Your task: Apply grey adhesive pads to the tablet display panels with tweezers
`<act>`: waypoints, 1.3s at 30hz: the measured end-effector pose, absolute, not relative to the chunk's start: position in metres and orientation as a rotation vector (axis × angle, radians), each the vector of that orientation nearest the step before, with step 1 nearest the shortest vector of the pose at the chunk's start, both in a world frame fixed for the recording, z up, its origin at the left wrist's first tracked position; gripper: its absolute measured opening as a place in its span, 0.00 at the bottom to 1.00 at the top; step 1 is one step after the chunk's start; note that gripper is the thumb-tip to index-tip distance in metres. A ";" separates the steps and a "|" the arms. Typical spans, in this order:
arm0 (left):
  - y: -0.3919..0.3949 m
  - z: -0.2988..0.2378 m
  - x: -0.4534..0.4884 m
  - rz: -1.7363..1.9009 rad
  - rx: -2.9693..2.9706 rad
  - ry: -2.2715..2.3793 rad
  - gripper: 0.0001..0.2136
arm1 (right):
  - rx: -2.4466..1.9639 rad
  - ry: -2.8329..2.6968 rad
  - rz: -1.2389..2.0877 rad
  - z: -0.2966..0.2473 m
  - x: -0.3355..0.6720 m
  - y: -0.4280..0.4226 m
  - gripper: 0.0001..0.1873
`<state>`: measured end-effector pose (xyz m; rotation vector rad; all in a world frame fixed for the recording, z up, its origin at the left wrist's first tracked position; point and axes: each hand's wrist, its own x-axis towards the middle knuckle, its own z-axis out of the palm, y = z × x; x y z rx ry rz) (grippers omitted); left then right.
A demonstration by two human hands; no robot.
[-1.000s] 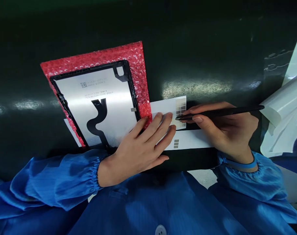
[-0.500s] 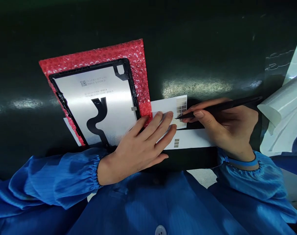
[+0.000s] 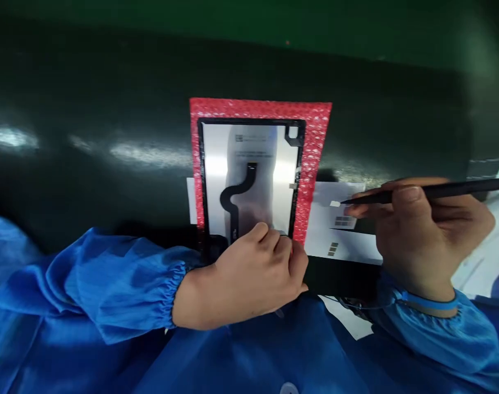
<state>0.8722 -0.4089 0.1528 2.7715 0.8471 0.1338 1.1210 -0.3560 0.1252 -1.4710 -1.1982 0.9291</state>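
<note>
A display panel (image 3: 216, 202) with a silver back, black frame and curved black ribbon cable (image 3: 233, 191) lies on a red bubble-wrap sheet (image 3: 315, 142). My left hand (image 3: 259, 268) is closed at its lower right corner, fingers curled over the edge of panel and wrap; the fingertips are partly hidden. In my right hand (image 3: 430, 230) are slim black tweezers (image 3: 450, 190), held like a pen and pointing left. At their tip is a small pale sticker (image 3: 335, 203), above a white label sheet (image 3: 323, 194) that carries several small grey stickers.
Below the sheet lies a white strip (image 3: 360, 247) with a few small grey stickers. Another white edge (image 3: 191, 200) shows left of the bubble wrap. White film (image 3: 487, 241) lies at the far right of the dark green tabletop (image 3: 109, 98).
The panel and wrap now appear straighter and farther right in view. My left hand has gone from fingers spread to curled on the panel's edge. A small sticker now shows at the tweezers' tip.
</note>
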 end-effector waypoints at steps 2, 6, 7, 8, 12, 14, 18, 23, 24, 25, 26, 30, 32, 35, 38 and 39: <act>-0.414 0.155 0.857 -0.049 2.770 0.907 0.27 | -1.427 -1.204 0.967 0.129 1.092 -0.352 0.09; -0.410 0.153 0.831 -0.181 2.779 1.005 0.34 | -1.378 -1.199 1.141 0.137 1.031 -0.343 0.04; -0.407 0.151 0.827 -0.187 2.770 1.010 0.34 | -1.378 -1.198 1.174 0.138 1.018 -0.341 0.04; -0.403 0.150 0.823 -0.193 2.759 1.009 0.34 | -1.381 -1.199 1.200 0.138 1.006 -0.339 0.04; -0.391 0.145 0.812 -0.163 2.718 1.017 0.32 | -1.447 -1.207 1.245 0.132 0.973 -0.332 0.05; -0.388 0.142 0.808 -0.126 2.709 1.006 0.30 | -1.486 -1.219 1.236 0.127 0.965 -0.330 0.07; -0.385 0.140 0.805 -0.094 2.714 0.993 0.28 | -1.542 -1.257 1.249 0.122 0.960 -0.327 0.07; -0.386 0.141 0.806 -0.034 2.710 1.070 0.26 | -1.564 -1.265 1.250 0.123 0.959 -0.328 0.05; -0.386 0.141 0.806 -0.033 2.710 1.073 0.25 | -1.568 -1.272 1.241 0.123 0.959 -0.328 0.06; -0.385 0.142 0.806 -0.033 2.710 1.074 0.25 | -1.569 -1.280 1.231 0.123 0.959 -0.328 0.06; -0.385 0.142 0.806 -0.029 2.710 1.075 0.25 | -1.569 -1.288 1.221 0.123 0.959 -0.328 0.06; -0.385 0.141 0.805 0.003 2.717 1.077 0.23 | -1.558 -1.318 1.208 0.121 0.959 -0.327 0.04; -0.384 0.140 0.804 0.002 2.721 1.088 0.23 | -1.548 -1.331 1.213 0.119 0.960 -0.326 0.04; -0.382 0.139 0.802 -0.014 2.736 1.082 0.23 | -1.529 -1.345 1.228 0.118 0.962 -0.325 0.05; -0.380 0.139 0.802 -0.030 2.738 1.073 0.24 | -1.527 -1.341 1.236 0.119 0.962 -0.326 0.05; -0.378 0.138 0.802 -0.042 2.734 1.078 0.24 | -1.532 -1.337 1.240 0.119 0.961 -0.326 0.05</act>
